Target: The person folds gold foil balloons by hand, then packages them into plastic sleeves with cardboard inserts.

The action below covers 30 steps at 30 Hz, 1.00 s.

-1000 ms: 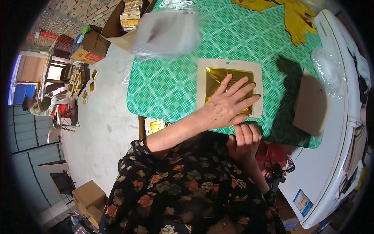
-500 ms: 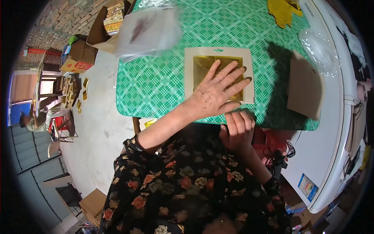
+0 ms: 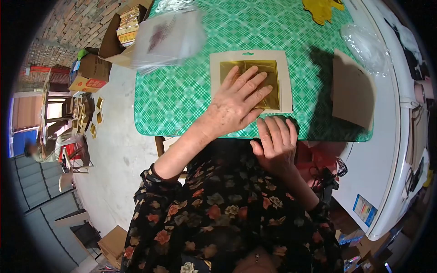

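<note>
My left hand (image 3: 236, 98) lies palm down with its fingers spread over a shiny gold panel (image 3: 272, 75). A pale beige card (image 3: 215, 77) with a hang hole at its top frames this panel and lies flat on the table near its front edge. At the table edge, just below the card's lower right corner, my right hand (image 3: 278, 141) rests with fingers extended and holds nothing. What lies under my left palm is hidden.
Clear plastic bags (image 3: 184, 38) are stacked on the green checked table (image 3: 168, 109). To the right are a brown card sheet (image 3: 348, 91), a crumpled clear bag (image 3: 364, 48) and a yellow glove (image 3: 322, 10). Cardboard boxes (image 3: 91, 70) and a seated person (image 3: 48, 148) are at left.
My left hand has slid a little left and down over the gold panel. My right hand's fingers have straightened at the table edge. The whole view has shifted slightly.
</note>
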Tool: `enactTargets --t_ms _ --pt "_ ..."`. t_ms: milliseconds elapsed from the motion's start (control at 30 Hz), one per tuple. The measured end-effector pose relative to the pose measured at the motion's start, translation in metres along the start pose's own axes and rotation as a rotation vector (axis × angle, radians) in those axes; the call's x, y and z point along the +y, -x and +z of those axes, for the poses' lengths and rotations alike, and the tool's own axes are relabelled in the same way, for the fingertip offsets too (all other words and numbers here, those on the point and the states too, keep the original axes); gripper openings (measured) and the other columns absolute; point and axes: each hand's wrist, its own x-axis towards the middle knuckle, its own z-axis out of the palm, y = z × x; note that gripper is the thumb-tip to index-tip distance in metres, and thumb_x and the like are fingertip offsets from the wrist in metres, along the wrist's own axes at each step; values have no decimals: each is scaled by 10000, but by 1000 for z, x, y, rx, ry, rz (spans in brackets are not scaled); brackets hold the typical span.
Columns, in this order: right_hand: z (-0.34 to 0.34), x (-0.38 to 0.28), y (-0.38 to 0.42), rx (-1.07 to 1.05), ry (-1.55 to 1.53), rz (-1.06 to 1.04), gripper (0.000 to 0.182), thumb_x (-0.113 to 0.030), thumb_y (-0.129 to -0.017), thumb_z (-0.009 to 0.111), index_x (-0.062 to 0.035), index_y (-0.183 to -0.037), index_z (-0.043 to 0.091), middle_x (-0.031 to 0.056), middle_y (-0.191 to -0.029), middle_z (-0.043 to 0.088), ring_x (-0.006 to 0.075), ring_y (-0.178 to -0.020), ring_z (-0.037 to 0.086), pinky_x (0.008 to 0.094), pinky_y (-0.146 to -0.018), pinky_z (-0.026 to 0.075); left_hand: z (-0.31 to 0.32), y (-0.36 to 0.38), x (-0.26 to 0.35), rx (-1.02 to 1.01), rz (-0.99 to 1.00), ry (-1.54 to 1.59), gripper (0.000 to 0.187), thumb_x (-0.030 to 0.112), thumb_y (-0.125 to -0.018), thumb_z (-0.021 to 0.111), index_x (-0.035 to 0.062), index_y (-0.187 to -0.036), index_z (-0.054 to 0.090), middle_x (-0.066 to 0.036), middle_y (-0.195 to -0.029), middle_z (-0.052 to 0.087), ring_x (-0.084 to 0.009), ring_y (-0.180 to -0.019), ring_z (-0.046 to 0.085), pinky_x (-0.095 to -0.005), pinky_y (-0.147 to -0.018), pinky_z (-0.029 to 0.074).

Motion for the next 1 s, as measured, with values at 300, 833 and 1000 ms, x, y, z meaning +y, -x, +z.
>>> enactTargets --t_ms 300,833,1000 --pt "3 5 1 -9 -69 -13 549 -307 -819 745 -1 -1260 630 165 -1310 609 336 -1227 562 532 -1047 444 5 -5 1 -8 -11 39 629 275 -815 748 117 -1407 608 -136 -1510 511 -356 -1460 412 -594 -1208 277" --pt "6 6 -1 -35 -39 -5 475 -364 -891 660 1 -1193 638 185 -1427 559 381 -1333 508 518 -1028 405 -7 -2 11 -85 -18 -64 644 135 -799 681 129 -1433 572 -111 -1430 578 -342 -1376 511 -548 -1149 403" --pt "10 6 2 -57 -34 0 478 -379 -902 650 -4 -1199 646 180 -1439 555 378 -1355 494 521 -1049 384 -2 -1 9 -47 -2 -73 564 200 -840 683 98 -1390 604 -119 -1400 599 -342 -1369 517 -551 -1151 392"
